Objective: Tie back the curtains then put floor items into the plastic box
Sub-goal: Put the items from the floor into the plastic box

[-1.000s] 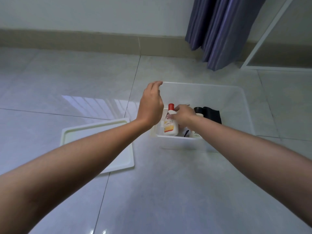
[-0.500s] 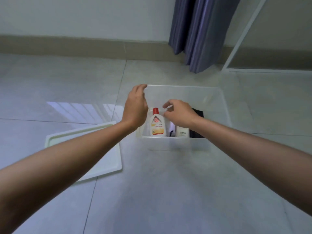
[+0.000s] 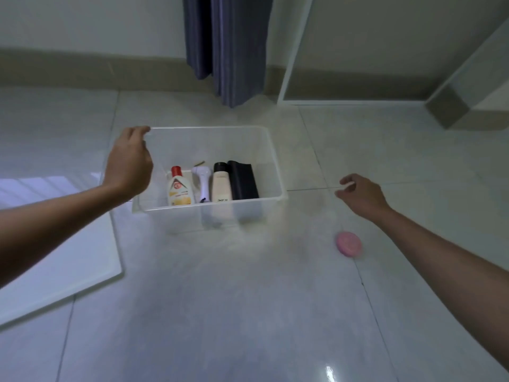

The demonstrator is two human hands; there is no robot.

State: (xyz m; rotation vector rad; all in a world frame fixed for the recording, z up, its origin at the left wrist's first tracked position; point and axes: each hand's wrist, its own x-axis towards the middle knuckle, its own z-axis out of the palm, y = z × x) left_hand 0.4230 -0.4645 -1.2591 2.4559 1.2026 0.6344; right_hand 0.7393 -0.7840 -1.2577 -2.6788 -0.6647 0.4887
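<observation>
Your left hand point(image 3: 129, 164) hovers over the left end of the clear box point(image 3: 271, 161), fingers loosely curled at its far-left corner, gripping nothing. Your right hand point(image 3: 360, 193) hangs empty to the right, fingers relaxed. Inside stand a red-capped bottle point(image 3: 179, 188), a white device point(image 3: 203, 184), a cream bottle point(image 3: 221, 183) and a black pouch point(image 3: 243, 181). A pink soap point(image 3: 348, 243) lies on the floor near your right forearm.

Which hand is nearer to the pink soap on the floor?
The right hand. It hovers just beyond the pink soap, holding nothing. The left hand is far off at the plastic box's far-left corner, across the box from the soap.
</observation>
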